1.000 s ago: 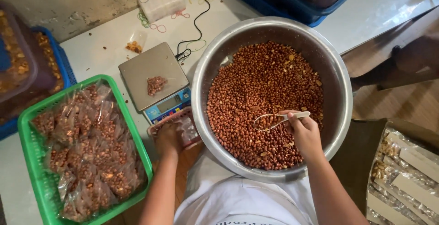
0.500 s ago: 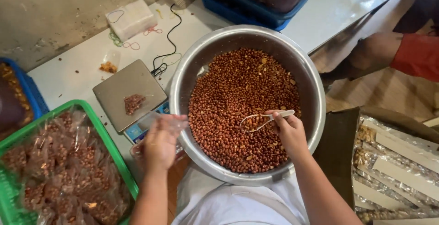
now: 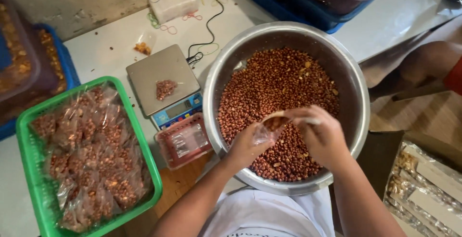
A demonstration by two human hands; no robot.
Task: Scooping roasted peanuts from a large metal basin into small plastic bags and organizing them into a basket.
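Observation:
A big steel bowl full of red-brown peanuts stands in front of me. Over its near side my left hand holds a small clear plastic bag open. My right hand grips a small scoop tipped at the bag's mouth, with peanuts in it. Both hands meet above the peanuts.
A digital scale with a small heap of peanuts sits left of the bowl, a red box below it. A green basket holds several filled bags. Blue crates stand at the back and far left. Another person's arm is at right.
My left hand moved from the bowl's left rim to over the peanuts with the clear bag. My right hand lifted the scoop and tipped it at the bag's mouth.

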